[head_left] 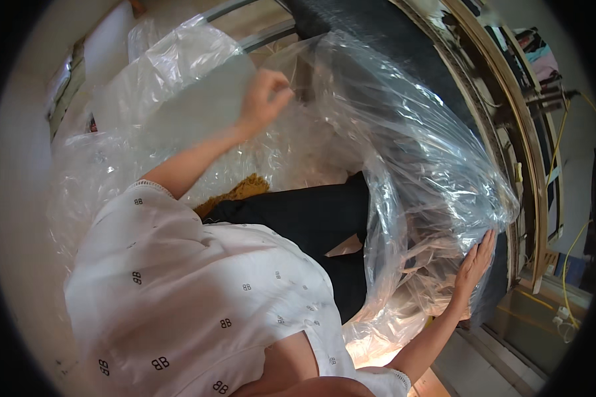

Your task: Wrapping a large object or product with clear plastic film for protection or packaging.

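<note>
A large sheet of clear plastic film [404, 126] lies crumpled and shiny over a dark surface in front of me and falls across my lap. Flat against its right end rests my right hand [475, 261], fingers stretched out and close together. My left hand [266, 99] is raised above the film at upper centre, its fingers curled in. Whether film is pinched between those fingertips cannot be made out. More loose plastic film [179, 56] spreads to the left, behind and below my left forearm.
Past the dark surface [377, 26] runs a long wooden-edged frame [510, 119], curving down the right side. Yellow cords [566, 264] hang at far right. My dark trousers [291, 212] show under the film, beside a mustard-coloured fuzzy cloth [238, 190]. Metal bars [265, 34] stand at the top.
</note>
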Motion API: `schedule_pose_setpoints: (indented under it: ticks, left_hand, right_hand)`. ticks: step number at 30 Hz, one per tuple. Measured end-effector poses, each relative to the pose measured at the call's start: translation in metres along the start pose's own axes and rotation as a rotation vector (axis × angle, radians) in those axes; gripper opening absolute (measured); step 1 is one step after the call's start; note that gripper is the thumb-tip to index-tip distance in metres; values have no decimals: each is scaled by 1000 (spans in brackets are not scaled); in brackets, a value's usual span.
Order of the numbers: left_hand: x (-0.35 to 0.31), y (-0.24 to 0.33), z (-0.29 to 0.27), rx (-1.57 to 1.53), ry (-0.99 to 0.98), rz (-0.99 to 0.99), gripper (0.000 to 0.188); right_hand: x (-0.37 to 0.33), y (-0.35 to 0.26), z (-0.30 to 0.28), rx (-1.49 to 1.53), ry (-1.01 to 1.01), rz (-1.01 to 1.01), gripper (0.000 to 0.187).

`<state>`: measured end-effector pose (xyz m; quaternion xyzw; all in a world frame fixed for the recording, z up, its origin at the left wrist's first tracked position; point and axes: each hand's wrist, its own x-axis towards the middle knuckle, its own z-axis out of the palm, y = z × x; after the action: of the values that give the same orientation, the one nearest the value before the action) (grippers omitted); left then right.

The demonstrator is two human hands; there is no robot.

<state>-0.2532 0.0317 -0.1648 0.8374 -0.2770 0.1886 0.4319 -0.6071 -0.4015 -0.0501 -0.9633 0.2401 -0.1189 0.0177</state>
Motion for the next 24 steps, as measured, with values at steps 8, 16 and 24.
schedule_pose_setpoints:
  ticks: [8,16,24]
  left_hand:
    - [24,-177,55,264,29,16,40]
    - [15,-204,44,-298,-460,-390,24]
    - [62,-181,94,224,-253,-64,33]
  right_hand:
    - [35,-11,-8,140,159,73,27]
    - [8,-221,0,426,-174,-107,25]
    - [20,-222,35,531,-575,-131,15]
